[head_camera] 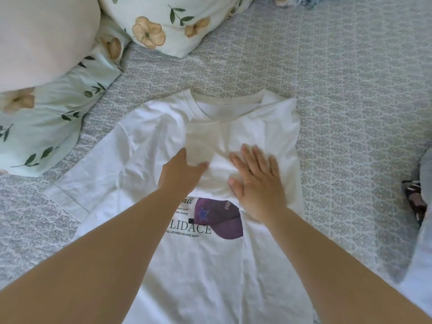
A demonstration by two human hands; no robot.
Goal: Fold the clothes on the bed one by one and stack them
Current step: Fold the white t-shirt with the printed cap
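Currently, fold in hand: the right sleeve is laid inward across the chest, judged to square the side.
T-shirt: spread face up on the bed, collar away from the person.
Left hand: the sleeve's edge is pinched between thumb and fingers.
Right hand: pressed flat, fingers straight and spread, so the cloth is pinned and smoothed.
Pillows: lie beyond, upper left.

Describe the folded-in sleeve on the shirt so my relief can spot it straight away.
Start from the white T-shirt spread front-up on the grey patterned bedspread. Just below its collar, the folded-in sleeve lies across the chest; the left hand pinches its lower edge, and the right hand lies flat beside it. Its duller cream tone sets it apart from the brighter shirt.
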